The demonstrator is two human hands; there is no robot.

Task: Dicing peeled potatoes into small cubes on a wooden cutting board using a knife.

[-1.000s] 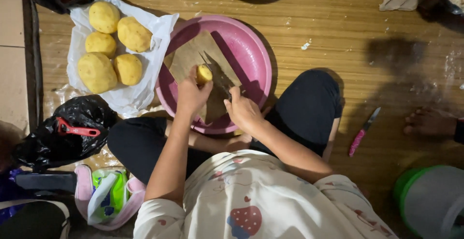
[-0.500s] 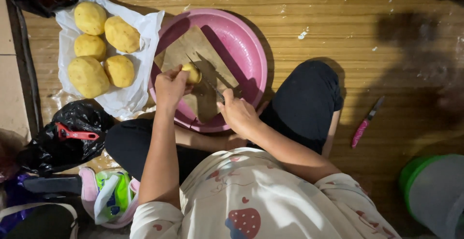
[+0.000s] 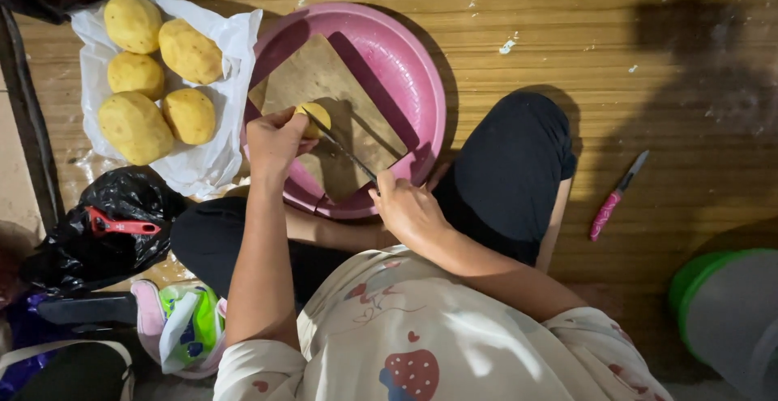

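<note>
While the left hand (image 3: 274, 140) pins a peeled potato piece (image 3: 314, 118) to the board (image 3: 328, 93), its fingers curl closed around the piece's left side. Seen from the head camera, the board lies tilted inside a pink basin (image 3: 405, 68) on the wooden floor (image 3: 567, 36), and the piece sits near the board's middle, at the basin's nine o'clock half. The right hand (image 3: 409, 206) is at the basin's five o'clock rim, fingers wrapped tight on the handle of a knife (image 3: 344, 150); the blade runs up toward eleven o'clock, with its tip touching the piece. Just beside the basin, at its nine to ten o'clock, five whole peeled potatoes (image 3: 154, 68) lie together on a white bag (image 3: 219, 158), which touches the basin's rim. At the basin's seven o'clock, a black bag (image 3: 121, 206) carries a red peeler (image 3: 121, 226). Well apart, at the basin's four o'clock, a pink-handled knife (image 3: 614, 198) lies on the floor, blade pointing to one o'clock. A green-rimmed tub (image 3: 729, 312) shows at the frame's lower right corner. The person sits cross-legged in dark trousers, with knees on either side of the basin.
</note>
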